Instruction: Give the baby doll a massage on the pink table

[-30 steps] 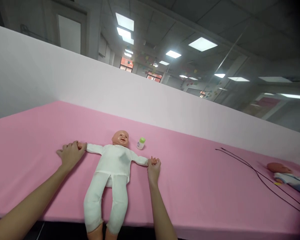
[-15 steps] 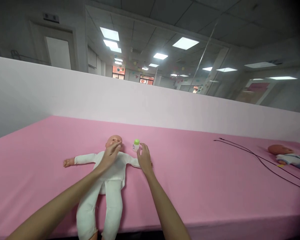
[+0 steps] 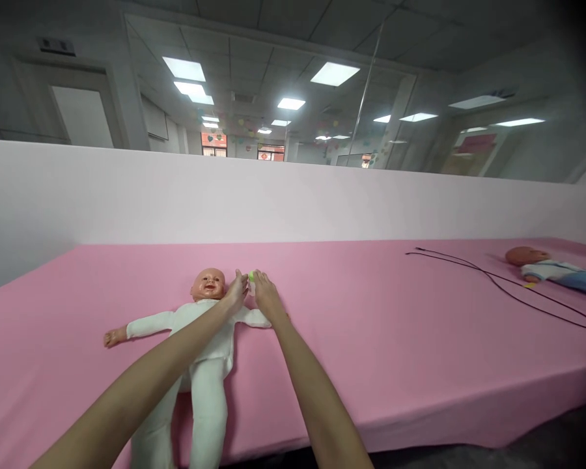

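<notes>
Both my left hand (image 3: 236,294) and right hand (image 3: 265,296) close fingers around the small green-capped bottle (image 3: 251,277) beside the doll (image 3: 195,345); likely light, rigid, smooth; grip its body.

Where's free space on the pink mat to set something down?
Widest bare patch of the pink mat: between the right hand and the black cable. Also bare left of the white-suited doll. Crowded where both hands meet at the green-capped bottle; second doll far right.
</notes>
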`<state>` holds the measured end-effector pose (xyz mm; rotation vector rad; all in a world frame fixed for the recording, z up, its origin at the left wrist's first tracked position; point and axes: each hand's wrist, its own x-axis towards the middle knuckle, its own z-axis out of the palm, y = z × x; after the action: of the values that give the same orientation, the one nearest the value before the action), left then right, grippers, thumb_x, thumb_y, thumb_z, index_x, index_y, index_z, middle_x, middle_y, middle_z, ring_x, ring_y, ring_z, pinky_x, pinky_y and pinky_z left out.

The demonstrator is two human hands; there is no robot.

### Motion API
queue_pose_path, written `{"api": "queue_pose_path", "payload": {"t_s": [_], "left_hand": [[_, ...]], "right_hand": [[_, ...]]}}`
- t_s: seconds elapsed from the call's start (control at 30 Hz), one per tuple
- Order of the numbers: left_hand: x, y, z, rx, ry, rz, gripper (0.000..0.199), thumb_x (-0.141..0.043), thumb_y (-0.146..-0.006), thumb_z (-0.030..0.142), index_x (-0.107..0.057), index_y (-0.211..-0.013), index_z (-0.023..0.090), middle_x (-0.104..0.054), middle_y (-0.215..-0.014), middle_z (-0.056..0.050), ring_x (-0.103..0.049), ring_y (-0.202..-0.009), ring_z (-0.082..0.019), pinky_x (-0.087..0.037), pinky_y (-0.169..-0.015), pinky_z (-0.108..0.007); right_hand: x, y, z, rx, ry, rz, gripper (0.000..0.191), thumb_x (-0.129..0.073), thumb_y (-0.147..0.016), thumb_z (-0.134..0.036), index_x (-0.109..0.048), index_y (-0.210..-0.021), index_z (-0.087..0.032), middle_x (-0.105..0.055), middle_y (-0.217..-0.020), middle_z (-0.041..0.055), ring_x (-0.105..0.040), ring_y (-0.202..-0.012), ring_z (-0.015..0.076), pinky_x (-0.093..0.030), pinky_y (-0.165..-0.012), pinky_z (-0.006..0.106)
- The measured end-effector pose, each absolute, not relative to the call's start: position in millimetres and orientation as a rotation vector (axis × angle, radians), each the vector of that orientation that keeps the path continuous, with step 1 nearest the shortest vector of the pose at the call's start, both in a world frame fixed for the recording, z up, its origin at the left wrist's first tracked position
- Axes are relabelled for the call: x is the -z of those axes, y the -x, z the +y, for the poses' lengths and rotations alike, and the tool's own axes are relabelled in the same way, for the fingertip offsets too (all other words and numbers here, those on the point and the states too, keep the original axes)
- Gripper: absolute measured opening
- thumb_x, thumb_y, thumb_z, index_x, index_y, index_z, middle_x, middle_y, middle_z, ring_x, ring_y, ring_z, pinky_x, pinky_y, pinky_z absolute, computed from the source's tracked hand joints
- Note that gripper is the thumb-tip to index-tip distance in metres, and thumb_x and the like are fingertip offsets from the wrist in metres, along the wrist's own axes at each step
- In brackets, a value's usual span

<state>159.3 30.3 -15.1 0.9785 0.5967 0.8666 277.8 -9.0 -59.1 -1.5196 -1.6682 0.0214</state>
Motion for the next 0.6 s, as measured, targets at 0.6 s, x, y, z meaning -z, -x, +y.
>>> {"api": "queue_pose_path", "payload": {"t_s": [0.6], "left_hand": [[28, -34, -62, -1.163, -0.887, 0.428, 0.09, -0.036, -0.09, 0.086, -0.048, -0.157, 0.026, -0.05, -0.162, -0.01, -0.028, -0.16, -0.033, -0.024, -0.133, -0.049]], "right_hand": [[45, -105, -90, -0.035, 1.182, -1.919, 0.093, -0.046, -0.101, -0.066, -0.014, -0.17, -0.013, -0.018, -0.175, 0.0144, -0.012, -0.164, 0.0337, -0.023, -0.131, 0.061]]}}
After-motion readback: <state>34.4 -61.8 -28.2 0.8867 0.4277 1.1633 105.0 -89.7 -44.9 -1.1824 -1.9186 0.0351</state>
